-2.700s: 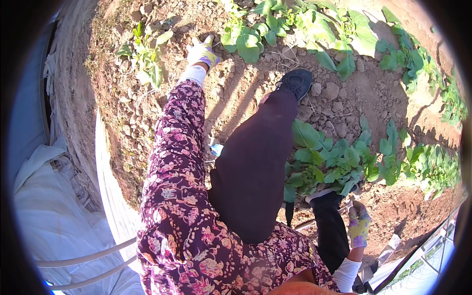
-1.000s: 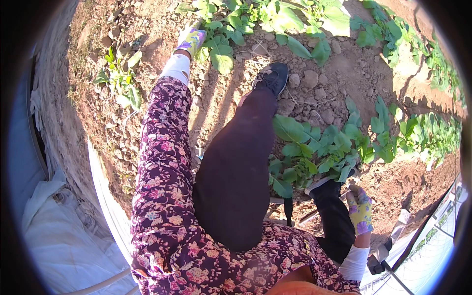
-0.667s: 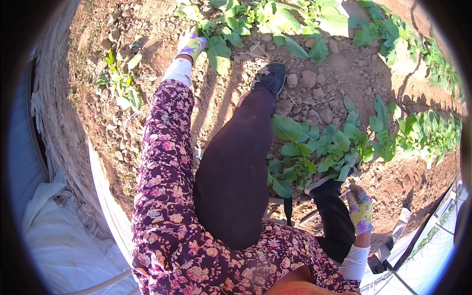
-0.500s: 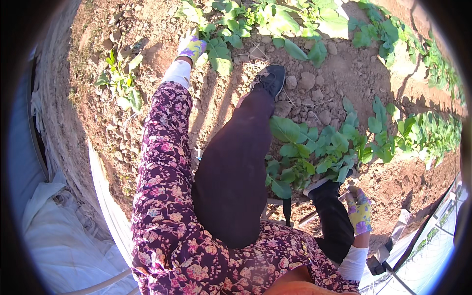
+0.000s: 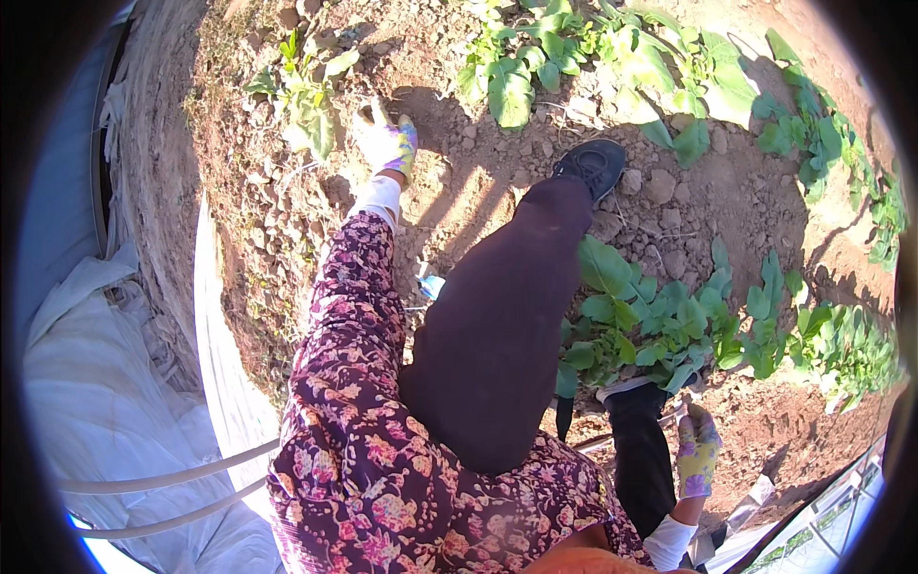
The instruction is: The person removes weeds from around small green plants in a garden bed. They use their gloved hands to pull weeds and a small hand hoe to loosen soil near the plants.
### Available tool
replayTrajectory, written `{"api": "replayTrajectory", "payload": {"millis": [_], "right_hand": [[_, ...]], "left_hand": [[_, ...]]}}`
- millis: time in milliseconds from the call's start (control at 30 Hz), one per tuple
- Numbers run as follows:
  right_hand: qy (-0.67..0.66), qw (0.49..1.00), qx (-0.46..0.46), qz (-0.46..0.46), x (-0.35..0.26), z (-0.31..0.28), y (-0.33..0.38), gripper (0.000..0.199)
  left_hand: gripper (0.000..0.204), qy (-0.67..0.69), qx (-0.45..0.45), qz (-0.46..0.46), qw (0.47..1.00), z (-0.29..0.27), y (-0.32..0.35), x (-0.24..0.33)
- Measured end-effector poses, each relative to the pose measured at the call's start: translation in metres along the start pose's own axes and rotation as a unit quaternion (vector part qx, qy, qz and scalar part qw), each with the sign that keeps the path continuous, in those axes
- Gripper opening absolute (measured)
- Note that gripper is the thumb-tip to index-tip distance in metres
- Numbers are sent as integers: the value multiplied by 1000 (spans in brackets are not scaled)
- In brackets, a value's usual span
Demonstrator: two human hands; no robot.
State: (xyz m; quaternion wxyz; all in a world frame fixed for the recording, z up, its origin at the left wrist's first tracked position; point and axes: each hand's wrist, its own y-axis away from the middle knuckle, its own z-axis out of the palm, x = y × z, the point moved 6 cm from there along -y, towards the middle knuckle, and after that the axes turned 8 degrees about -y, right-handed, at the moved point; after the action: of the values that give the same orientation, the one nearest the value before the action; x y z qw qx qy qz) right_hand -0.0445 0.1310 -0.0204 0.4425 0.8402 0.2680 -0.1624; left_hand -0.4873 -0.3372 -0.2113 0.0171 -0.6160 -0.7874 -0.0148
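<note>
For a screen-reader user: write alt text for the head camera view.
Seen from above, a person in a floral top and dark trousers crouches on clumpy soil, the gloved left hand stretched to the ground beside a small weed. The gloved right hand hangs low near a row of leafy green plants. White plastic sheeting lies at the left.

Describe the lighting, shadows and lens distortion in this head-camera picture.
Head view: hard, low sunlight on the soil, with long dark shadows beside the left hand and the shoe; the white sheeting is in bluish shade; fisheye bends the pale tubes, and a black rim rings the frame; the right hand is shaded.
</note>
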Motion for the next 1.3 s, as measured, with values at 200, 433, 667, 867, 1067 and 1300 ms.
{"api": "replayTrajectory", "payload": {"millis": [200,433,667,867,1067,1300], "right_hand": [[2,1000,-4,-14,2,6,1,29],[36,999,-18,5,1,9,-6,31],[17,1000,-14,7,10,6,-1,34],[11,999,-35,14,3,11,0,32],[-20,999,-19,20,17,15,-1,26],[-31,991,-77,102,-4,29,-11,34]], "left_hand": [[81,-20,-1,-70,997,3,-41,-21],[73,11,-54,-91,994,12,-65,-45],[46,21,93,128,987,-21,-44,-20],[42,104,69,83,989,-18,-71,-21],[22,60,136,-41,988,-32,-66,-67],[28,203,64,-175,961,-23,-98,-146]]}}
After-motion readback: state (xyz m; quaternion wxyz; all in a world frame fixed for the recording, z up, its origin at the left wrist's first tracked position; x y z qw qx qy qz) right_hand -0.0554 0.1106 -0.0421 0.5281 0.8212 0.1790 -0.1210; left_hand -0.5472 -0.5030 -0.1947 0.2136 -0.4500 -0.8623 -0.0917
